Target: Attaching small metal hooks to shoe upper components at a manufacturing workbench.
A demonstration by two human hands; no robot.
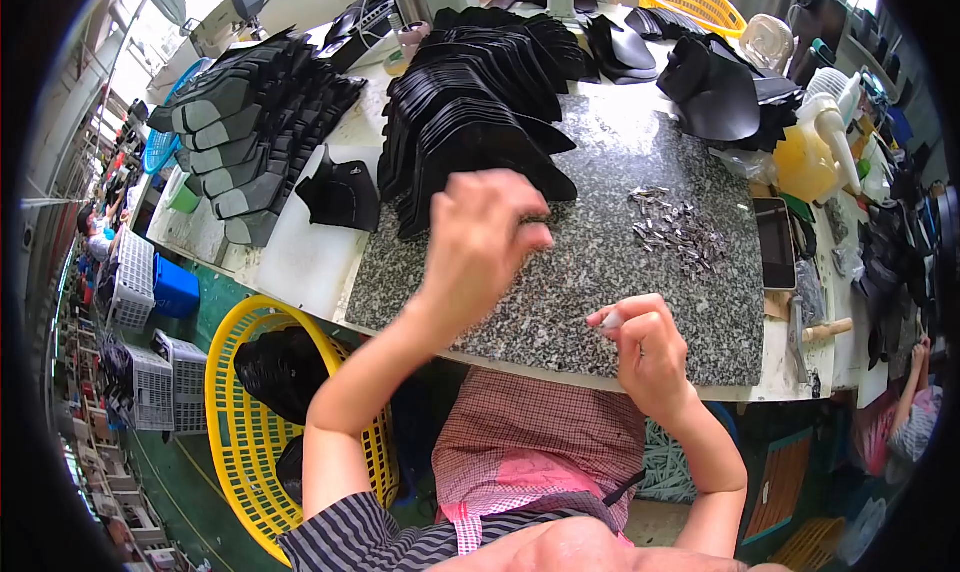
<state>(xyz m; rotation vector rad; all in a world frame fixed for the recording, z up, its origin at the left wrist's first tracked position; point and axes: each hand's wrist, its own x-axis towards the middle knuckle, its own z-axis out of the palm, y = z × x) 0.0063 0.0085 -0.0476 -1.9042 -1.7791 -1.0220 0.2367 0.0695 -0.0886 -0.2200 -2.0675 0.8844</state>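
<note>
My left hand [485, 237], slightly blurred, hovers over the granite slab [560, 317] just in front of the overlapping row of black curved shoe-upper pieces [480, 152]. Its thumb and forefinger are a little apart, and nothing shows between them. Near the slab's front edge, my right hand [650, 352] is closed with the fingers curled in. A small whitish bit [611, 320] shows at its fingertips; whether it is held or wrapped on a finger is unclear. Beyond the right hand lies a loose pile of small shiny metal pieces [680, 232].
Grey-and-black pieces [225, 137] are stacked at the left, beside a single black piece [340, 194] on a white board [300, 267]. More black pieces [715, 92] lie back right, near a yellowish jug [805, 157] and a dark tablet-like device [774, 242]. A yellow basket [225, 412] stands on the floor at left.
</note>
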